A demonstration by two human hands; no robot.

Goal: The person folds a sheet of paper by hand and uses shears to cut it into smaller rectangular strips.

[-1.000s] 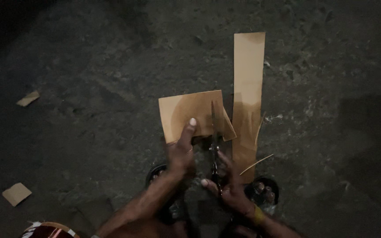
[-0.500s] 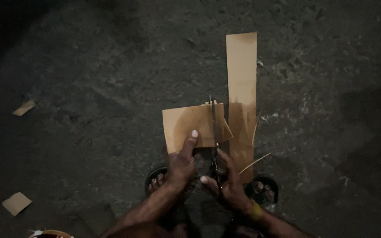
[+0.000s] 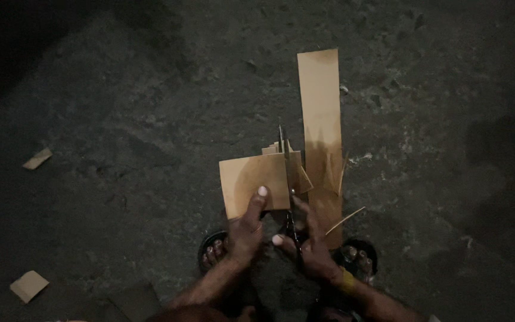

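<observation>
My left hand [image 3: 247,229] pinches the near edge of a tan cardboard sheet [image 3: 256,179], thumb on top. My right hand [image 3: 308,241] grips a pair of scissors [image 3: 287,173] whose long blades run up through the sheet's right side, tips poking past its far edge. A narrow cut flap [image 3: 301,177] hangs off the sheet to the right of the blades. Behind it a long cardboard strip [image 3: 320,125] lies on the dark ground, reaching away from me.
My two sandalled feet [image 3: 214,250] [image 3: 359,256] stand on rough dark concrete. Small cardboard scraps lie at the left [image 3: 37,158] and lower left [image 3: 29,285]. A thin sliver [image 3: 345,220] sticks out near the strip's lower end.
The scissors' blades have pushed farther up through the sheet, and their tips now stick out past its far edge. The sheet has been held a little lower and straighter.
</observation>
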